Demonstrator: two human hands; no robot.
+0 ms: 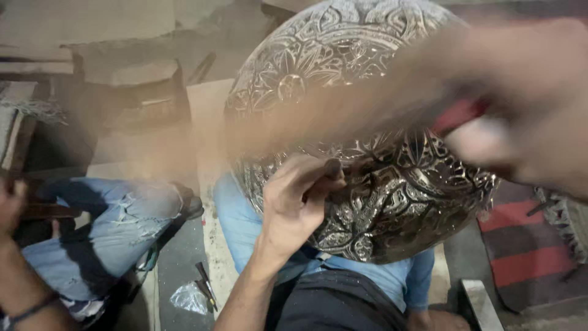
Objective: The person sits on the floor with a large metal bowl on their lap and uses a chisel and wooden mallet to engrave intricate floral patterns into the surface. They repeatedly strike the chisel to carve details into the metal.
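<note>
Engraved metal bowl [367, 122], round and covered in flower patterns, rests on the person's lap against a blue shirt [245, 227]. Left hand [294, 208] pinches a small punch [331, 175] to its surface. Right hand [520, 141] is a blur, gripping something red-handled [459, 115]. Someone in jeans [104, 220] sits nearby.

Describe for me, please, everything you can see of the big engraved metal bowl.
The metal bowl is large, round and domed, dark silvery metal covered in raised floral and leaf patterns. It rests tilted on the person's lap, outer surface facing up. The left hand presses a small punch against its lower part, while the blurred right hand hangs above its right side.
</note>
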